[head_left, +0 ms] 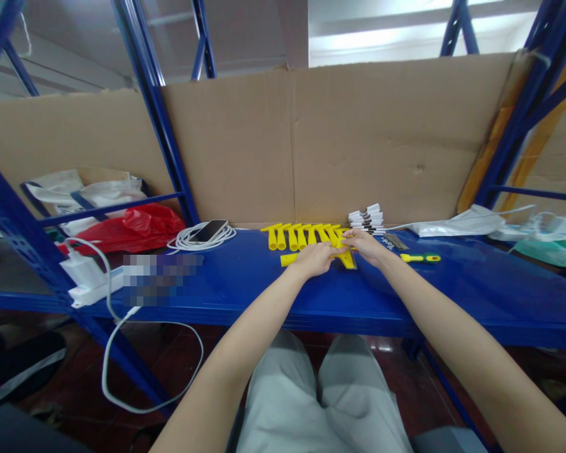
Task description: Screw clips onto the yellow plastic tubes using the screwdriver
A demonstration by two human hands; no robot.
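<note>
My left hand (317, 259) is closed around a yellow T-shaped scraper (290, 259) lying on its side, its handle end pointing left and its wide head (348, 259) to the right. Close to that head is my right hand (364, 246), with its thumb and fingers pinched together. Whatever sits between those fingertips is too small to make out. Behind the hands stands a row of several more yellow scrapers (293, 239), handles toward me. A screwdriver (419, 258) with a yellow and green handle lies right of my right hand.
White packets with dark marks (366, 220) are stacked behind my right hand. On the blue table (245, 296), a phone (209, 231) rests on a coiled white cable. A power strip (97, 286) stands left, a white plastic bag (457, 223) right. Cardboard (358, 138) closes the back.
</note>
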